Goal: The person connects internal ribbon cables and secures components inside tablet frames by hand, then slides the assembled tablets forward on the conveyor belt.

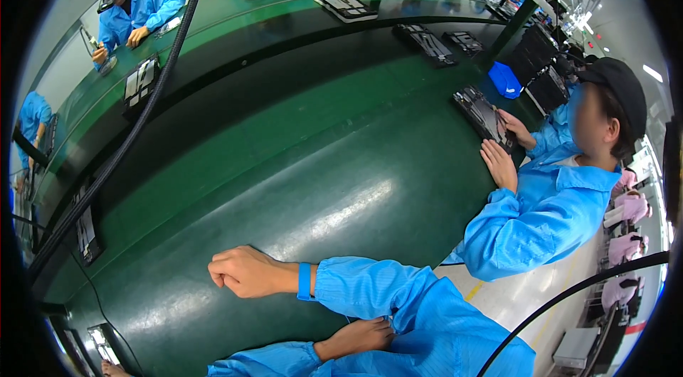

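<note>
Under right sleeve (370, 288), likely for support, tucks left hand (353, 339), fingers unclear, and holds right hand (245, 272), fingers curled, inside surface's (398, 142) near edge.

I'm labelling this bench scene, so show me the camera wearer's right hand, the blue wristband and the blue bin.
Right hand (245, 273): head view, on the back of the curled hand.
Blue wristband (304, 282): head view, middle of the band.
Blue bin (505, 82): head view, on its wall.
</note>
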### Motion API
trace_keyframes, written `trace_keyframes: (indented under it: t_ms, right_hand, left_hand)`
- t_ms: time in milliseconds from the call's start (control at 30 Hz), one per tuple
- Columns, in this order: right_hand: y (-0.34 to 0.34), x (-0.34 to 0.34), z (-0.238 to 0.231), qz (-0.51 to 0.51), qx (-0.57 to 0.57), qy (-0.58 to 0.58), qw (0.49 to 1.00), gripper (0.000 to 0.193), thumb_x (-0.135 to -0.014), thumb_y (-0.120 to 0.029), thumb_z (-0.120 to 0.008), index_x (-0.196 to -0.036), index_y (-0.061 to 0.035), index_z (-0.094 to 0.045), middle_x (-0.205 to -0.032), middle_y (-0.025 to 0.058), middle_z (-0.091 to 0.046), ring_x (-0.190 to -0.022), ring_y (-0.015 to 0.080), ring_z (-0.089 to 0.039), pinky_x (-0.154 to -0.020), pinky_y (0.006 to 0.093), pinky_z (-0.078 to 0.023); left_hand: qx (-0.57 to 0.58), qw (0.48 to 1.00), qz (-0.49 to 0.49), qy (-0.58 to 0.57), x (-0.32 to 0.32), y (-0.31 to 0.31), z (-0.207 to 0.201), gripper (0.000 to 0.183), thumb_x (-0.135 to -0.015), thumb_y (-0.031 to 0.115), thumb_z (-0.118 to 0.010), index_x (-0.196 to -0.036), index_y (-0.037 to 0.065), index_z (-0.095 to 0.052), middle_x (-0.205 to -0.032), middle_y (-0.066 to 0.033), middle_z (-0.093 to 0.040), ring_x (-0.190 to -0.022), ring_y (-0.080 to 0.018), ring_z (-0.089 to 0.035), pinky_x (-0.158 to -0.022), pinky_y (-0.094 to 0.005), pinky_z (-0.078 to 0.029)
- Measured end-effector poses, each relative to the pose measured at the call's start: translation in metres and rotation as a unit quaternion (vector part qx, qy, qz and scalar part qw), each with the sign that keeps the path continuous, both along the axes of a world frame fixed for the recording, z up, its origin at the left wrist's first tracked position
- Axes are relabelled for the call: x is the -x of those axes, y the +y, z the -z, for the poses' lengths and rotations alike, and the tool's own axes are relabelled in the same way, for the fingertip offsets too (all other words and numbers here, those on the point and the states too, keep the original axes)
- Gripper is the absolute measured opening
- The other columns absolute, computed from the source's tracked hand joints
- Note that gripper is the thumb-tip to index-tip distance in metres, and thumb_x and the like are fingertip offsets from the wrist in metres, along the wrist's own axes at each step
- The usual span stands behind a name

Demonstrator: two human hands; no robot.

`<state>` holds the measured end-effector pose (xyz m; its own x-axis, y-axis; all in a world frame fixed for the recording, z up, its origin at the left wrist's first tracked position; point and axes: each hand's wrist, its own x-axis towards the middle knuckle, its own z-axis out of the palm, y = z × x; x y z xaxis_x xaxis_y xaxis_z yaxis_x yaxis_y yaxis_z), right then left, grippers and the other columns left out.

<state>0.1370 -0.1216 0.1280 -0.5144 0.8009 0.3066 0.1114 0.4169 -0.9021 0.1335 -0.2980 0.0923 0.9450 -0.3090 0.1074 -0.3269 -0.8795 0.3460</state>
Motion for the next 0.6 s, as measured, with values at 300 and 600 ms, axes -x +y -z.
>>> trace_keyframes:
  t_ms: [300, 600]
  right_hand:
    - [0.0019, -0.0001, 0.0027, 0.005, -0.027, 0.004, 1.0, 0.013, -0.088, 0.004, -0.056, -0.086, -0.0043, -0.066, -0.085, 0.0122, -0.07, -0.081, 0.0377, -0.068, -0.071, 0.0509, -0.054]
    - [-0.0016, -0.0021, 0.0007, 0.001, -0.003, 0.003, 1.0, 0.013, -0.088, 0.0, -0.055, -0.085, -0.0041, -0.067, -0.085, 0.0155, -0.071, -0.083, 0.0418, -0.069, -0.075, 0.0533, -0.053]
  left_hand:
    - [0.025, 0.999, 0.002, 0.025, -0.0012, 0.0011, -0.0011, 0.03, -0.099, 0.019, -0.058, -0.121, 0.006, -0.074, -0.126, -0.0109, -0.073, -0.119, -0.0255, -0.069, -0.11, -0.038, -0.049]
    - [0.023, 1.0, -0.001, 0.017, -0.0032, -0.0023, -0.0023, 0.03, -0.098, 0.018, -0.059, -0.121, 0.006, -0.074, -0.124, -0.0106, -0.073, -0.118, -0.0258, -0.069, -0.11, -0.039, -0.049]
